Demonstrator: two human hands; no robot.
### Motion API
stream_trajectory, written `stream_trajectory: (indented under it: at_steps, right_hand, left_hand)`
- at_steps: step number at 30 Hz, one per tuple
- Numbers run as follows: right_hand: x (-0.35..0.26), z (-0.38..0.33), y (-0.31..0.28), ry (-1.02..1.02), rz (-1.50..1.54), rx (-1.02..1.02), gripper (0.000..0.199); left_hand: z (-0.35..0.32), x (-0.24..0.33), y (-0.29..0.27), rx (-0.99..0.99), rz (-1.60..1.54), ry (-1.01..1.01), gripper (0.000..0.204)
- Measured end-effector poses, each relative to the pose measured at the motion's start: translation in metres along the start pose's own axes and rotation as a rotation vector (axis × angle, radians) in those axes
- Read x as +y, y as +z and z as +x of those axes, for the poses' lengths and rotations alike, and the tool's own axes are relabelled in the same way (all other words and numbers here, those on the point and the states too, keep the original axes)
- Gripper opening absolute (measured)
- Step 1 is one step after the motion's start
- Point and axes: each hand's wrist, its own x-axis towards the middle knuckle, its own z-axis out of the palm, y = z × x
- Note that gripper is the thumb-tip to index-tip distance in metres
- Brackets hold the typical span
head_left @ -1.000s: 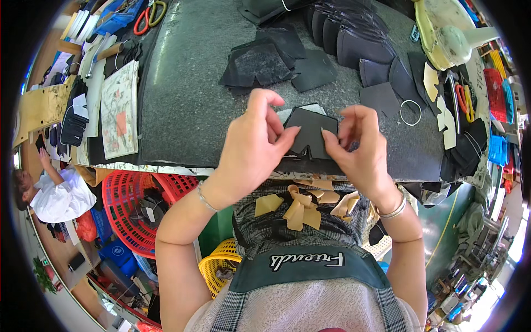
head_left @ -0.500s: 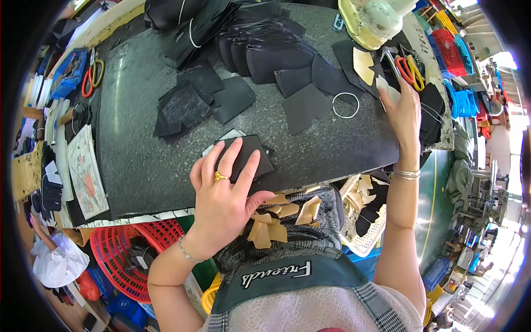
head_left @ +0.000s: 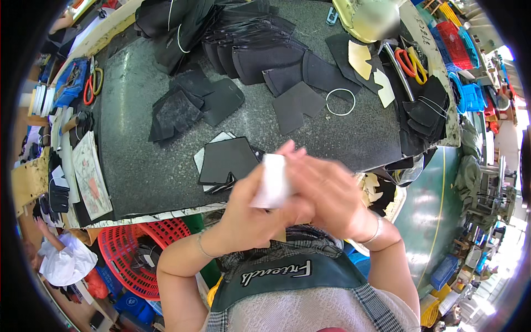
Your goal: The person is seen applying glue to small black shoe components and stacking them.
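Note:
My left hand point(head_left: 249, 213) and my right hand point(head_left: 329, 191) meet in front of me, over the table's near edge. Between them is a small white piece point(head_left: 274, 180), like paper or card; motion blurs it, so its kind is unclear. My left fingers close around its near side. The right hand covers the far side, its fingers smeared. Just left of the hands lies a small stack of notched black pieces point(head_left: 229, 160), with a light grey sheet point(head_left: 200, 160) sticking out beneath. Farther off are a single notched black piece point(head_left: 298, 108) and a white ring point(head_left: 341, 102).
A fanned row of black pieces point(head_left: 265, 58) lies at the back of the dark tabletop point(head_left: 155, 193). Orange-and-yellow-handled scissors point(head_left: 412, 66), a metal rod point(head_left: 399, 72) and tied black pieces point(head_left: 426, 116) sit at right. Below the left edge stands a red basket point(head_left: 124, 260).
My left hand has come off the black stack and moved right. My right hand has left the table's right side and joined it. A white piece now shows between them.

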Motion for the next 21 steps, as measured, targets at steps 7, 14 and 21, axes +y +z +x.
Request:
stream_trajectory:
  at_steps: [7,14,21]
  right_hand:
    - [-0.007,0.013,0.004,0.462,0.571,-0.100,0.020]
    - [-0.017,0.018,0.015,0.509,0.898,-0.207,0.008]
    - [-0.028,0.022,0.019,0.428,0.731,-0.139,0.011]
  left_hand:
    - [-0.011,0.027,-0.025,0.165,0.493,0.067,0.018]
    - [-0.020,0.037,-0.037,0.113,0.634,0.210,0.024]
    - [-0.021,0.048,-0.027,0.420,0.899,0.450,0.025]
